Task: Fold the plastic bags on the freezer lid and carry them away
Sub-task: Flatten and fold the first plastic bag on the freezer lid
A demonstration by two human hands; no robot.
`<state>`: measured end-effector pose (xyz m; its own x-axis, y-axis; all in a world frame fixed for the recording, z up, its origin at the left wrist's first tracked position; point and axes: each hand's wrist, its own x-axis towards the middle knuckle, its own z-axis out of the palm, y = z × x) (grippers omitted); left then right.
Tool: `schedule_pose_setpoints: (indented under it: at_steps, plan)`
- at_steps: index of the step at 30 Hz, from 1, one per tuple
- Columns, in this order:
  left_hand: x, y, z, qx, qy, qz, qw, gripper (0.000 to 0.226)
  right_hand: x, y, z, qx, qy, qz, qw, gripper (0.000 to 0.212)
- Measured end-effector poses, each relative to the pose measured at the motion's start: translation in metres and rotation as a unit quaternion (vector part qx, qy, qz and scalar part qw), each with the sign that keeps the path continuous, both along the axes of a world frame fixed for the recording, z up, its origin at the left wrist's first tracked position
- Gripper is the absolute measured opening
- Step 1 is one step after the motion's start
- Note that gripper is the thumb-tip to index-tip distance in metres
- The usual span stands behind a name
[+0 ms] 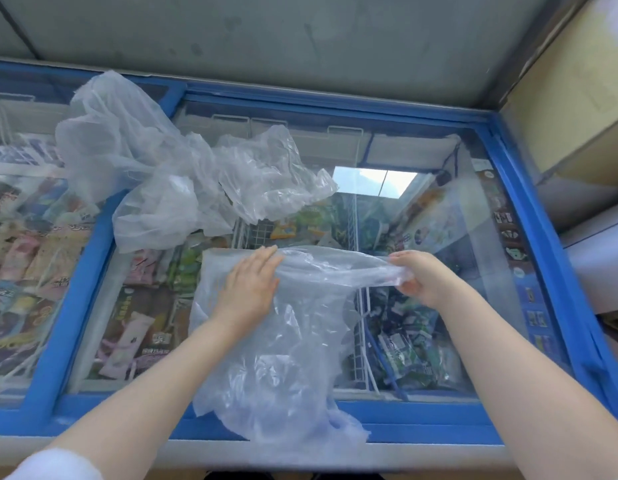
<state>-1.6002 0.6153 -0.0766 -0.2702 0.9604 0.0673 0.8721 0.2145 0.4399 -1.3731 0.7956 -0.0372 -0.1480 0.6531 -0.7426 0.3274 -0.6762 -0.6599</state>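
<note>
Bright, even daylight; window glare on the freezer lid (pixel 375 183) toward its far right corner. Soft shadows, slightly soft focus, wide-angle bending at frame edges.

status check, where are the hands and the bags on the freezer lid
Left hand flat on clear plastic bag, right hand pinching its edge. Crumpled pile of clear bags unfolded behind. Blue-framed glass freezer lid shut, nothing blocking.

Head-worn wide view, steeply down, close over the freezer lid (pixel 473 237)
</note>
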Motion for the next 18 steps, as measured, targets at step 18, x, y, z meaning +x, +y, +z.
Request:
schedule_pose_setpoints:
  at_steps: [18]
  plan:
    - [-0.003,0.067,-0.031,-0.032,0.033,-0.078,0.996,0.053,0.008,0.038,-0.040,0.487,-0.197,0.473,0.707,0.017]
